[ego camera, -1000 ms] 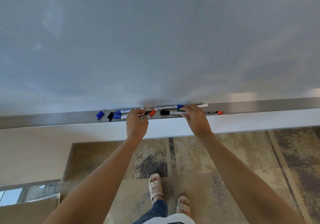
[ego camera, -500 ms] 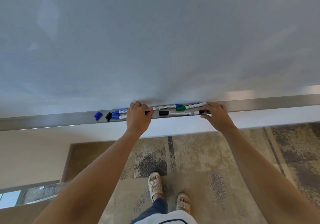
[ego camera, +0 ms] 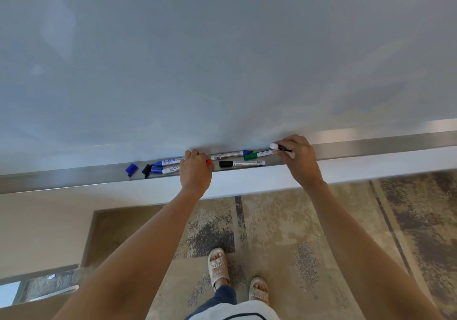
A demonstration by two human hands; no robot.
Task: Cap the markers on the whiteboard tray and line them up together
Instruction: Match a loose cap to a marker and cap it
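Here the markers lie along the metal whiteboard tray [ego camera: 371, 148], which crosses the view from 9 o'clock to 3 o'clock under the whiteboard [ego camera: 222, 60]. The right hand [ego camera: 298, 161], at about 2 o'clock from the picture's middle, has its fingers closed on a marker [ego camera: 280, 147] with a white end, lifted just above the tray, a trace of red showing at its right end. Just to its left, at 9 o'clock from it, a green-capped marker [ego camera: 258, 155] lies in the tray, with a blue-tipped marker [ego camera: 231, 154] behind it and a black-capped marker [ego camera: 241, 163] in front. The left hand [ego camera: 196, 171] rests on the tray with its fingers curled over a red cap [ego camera: 209, 163]; whether it truly grips the cap I cannot tell. At 9 o'clock from this hand lie two more blue markers [ego camera: 165, 166], a loose black cap [ego camera: 146, 169] touching the nearer one, and a loose blue cap [ego camera: 131, 169] a little apart. Below, patterned carpet [ego camera: 284, 220] and sandalled feet [ego camera: 235, 275] show.
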